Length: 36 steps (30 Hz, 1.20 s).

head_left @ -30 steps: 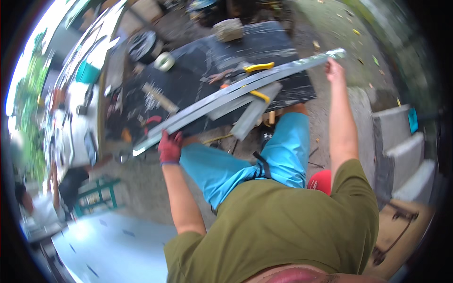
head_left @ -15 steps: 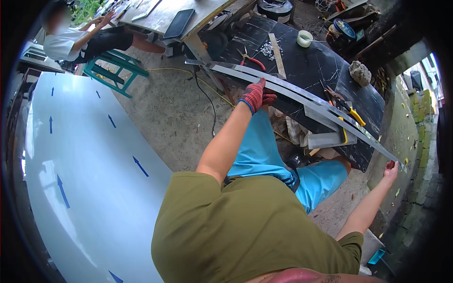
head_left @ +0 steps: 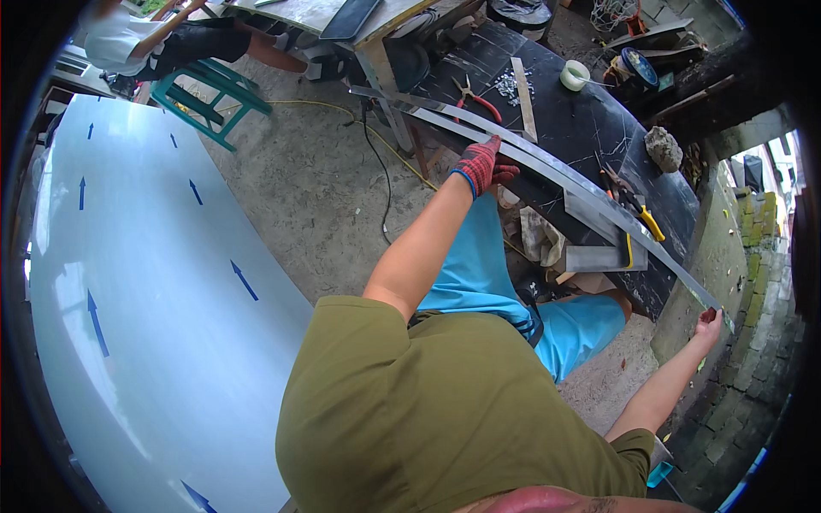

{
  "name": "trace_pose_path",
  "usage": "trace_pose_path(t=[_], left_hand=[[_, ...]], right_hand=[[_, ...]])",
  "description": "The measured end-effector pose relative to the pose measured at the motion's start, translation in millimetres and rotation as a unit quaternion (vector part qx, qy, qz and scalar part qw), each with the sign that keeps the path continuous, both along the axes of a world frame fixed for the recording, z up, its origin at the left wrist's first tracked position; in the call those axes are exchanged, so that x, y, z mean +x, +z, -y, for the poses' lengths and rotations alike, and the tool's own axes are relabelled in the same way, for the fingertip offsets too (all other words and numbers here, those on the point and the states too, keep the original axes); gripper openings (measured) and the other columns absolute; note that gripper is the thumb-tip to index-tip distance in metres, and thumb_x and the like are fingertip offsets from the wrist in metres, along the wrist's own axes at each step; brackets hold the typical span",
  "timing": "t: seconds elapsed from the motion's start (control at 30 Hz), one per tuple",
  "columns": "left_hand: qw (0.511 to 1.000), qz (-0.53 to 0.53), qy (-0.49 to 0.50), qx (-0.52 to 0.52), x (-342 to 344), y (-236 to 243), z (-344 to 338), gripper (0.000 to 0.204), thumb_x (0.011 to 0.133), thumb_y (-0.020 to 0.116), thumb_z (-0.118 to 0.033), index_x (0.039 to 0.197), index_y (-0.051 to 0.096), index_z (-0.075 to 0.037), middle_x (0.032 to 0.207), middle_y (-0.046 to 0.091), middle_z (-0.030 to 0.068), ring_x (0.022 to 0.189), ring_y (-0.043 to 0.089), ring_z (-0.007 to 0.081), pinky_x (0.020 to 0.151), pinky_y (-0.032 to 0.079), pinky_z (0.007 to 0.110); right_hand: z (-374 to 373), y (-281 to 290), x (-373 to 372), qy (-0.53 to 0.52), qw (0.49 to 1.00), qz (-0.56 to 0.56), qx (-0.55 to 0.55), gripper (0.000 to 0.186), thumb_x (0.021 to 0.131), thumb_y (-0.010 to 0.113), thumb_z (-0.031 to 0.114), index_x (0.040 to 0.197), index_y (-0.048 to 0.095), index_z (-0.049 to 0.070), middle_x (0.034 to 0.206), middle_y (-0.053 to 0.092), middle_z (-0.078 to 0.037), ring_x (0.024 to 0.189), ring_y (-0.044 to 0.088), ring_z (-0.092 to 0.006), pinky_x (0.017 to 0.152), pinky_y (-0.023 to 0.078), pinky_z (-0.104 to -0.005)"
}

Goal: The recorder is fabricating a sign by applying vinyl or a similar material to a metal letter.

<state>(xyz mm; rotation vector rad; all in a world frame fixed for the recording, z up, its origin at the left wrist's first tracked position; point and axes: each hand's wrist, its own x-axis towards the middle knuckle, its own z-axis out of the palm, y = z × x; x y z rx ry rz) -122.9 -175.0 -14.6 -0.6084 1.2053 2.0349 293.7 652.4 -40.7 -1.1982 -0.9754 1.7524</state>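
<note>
A long, thin silvery metal strip (head_left: 686, 275) stretches in front of me, over the near edge of a black marbled tabletop (head_left: 556, 77). My left hand (head_left: 484, 166), in a red patterned glove with a blue cuff, is closed around it left of its middle. The bare fingers of my right hand (head_left: 708, 326) pinch its far right end, out past the table's corner. Alongside it runs a second pale strip or edge; whether the two are joined I cannot tell. Below the strip, a flat grey metal piece (head_left: 594, 258) lies beside a yellow-handled tool (head_left: 652, 224).
Red-handled pliers (head_left: 484, 104), a wooden slat (head_left: 523, 98), small metal bits (head_left: 510, 85), a tape roll (head_left: 575, 75) and a stone (head_left: 663, 150) lie on the black top. At left is a large glossy white sheet (head_left: 171, 256) with blue arrows. Another person (head_left: 120, 43) sits on a green stool (head_left: 214, 103).
The whole view has shifted slightly, so the table and sheet sit differently in it. Both hands keep their hold on the metal strip, with little visible movement along it.
</note>
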Motion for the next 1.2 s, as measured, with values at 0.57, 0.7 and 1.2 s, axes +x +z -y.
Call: trace_pose_path(t=[0.57, 0.7, 1.2], left_hand=[[1.000, -0.009, -0.005, 0.003, 1, 4, 0, 0.043, 0.111, 0.050, -0.044, 0.128, 0.059, -0.006, 0.104, 0.076, 0.0201, 0.077, 0.077, 0.0325, 0.056, 0.062, 0.041], [1.000, -0.002, -0.006, 0.002, 1, 8, -6, 0.042, 0.111, 0.051, -0.045, 0.128, 0.059, -0.007, 0.102, 0.076, 0.0196, 0.076, 0.076, 0.0322, 0.056, 0.062, 0.041], [0.999, -0.034, -0.004, 0.011, 11, -1, 6, 0.045, 0.111, 0.050, -0.046, 0.125, 0.064, -0.006, 0.098, 0.076, 0.0183, 0.074, 0.076, 0.0307, 0.059, 0.063, 0.041]], right_hand=[[1, -3, 3, -0.014, 1.000, 0.000, 0.008, 0.020, 0.102, 0.071, 0.026, 0.105, 0.073, 0.006, 0.091, 0.076, -0.006, 0.076, 0.067, -0.0200, 0.068, 0.054, -0.0342], [-13, 0, 23, -0.005, 1.000, -0.003, 0.016, 0.021, 0.101, 0.073, 0.027, 0.103, 0.073, 0.006, 0.091, 0.076, -0.006, 0.076, 0.067, -0.0192, 0.069, 0.054, -0.0340], [-33, 9, 18, 0.020, 0.999, 0.020, 0.022, 0.022, 0.101, 0.074, 0.026, 0.105, 0.072, 0.004, 0.089, 0.076, -0.008, 0.075, 0.068, -0.0207, 0.068, 0.057, -0.0346]])
